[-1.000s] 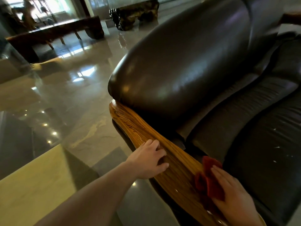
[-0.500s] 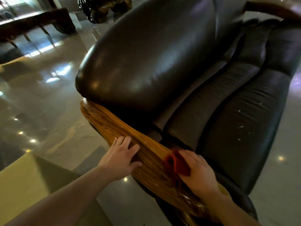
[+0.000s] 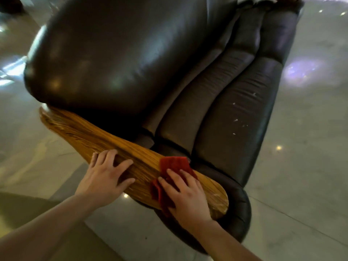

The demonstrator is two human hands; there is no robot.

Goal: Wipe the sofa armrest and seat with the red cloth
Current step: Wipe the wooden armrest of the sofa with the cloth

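Observation:
A dark brown leather sofa fills the view, with a wooden armrest (image 3: pixel 79 134) running across its near end. The red cloth (image 3: pixel 174 164) lies crumpled on the armrest near its front end. My right hand (image 3: pixel 186 194) presses flat on the cloth, fingers spread over it. My left hand (image 3: pixel 105 176) rests on the wood just left of the cloth, fingers apart and holding nothing. The seat cushion (image 3: pixel 233 113) beyond the armrest shows small white specks.
The padded backrest (image 3: pixel 113 53) bulges at upper left. Glossy stone floor (image 3: pixel 310 129) surrounds the sofa on the left and right. A yellowish surface edge (image 3: pixel 11 210) sits at lower left.
The view has swung right and down over the sofa. My right hand has slid the cloth along the armrest. My left hand stays on the wood.

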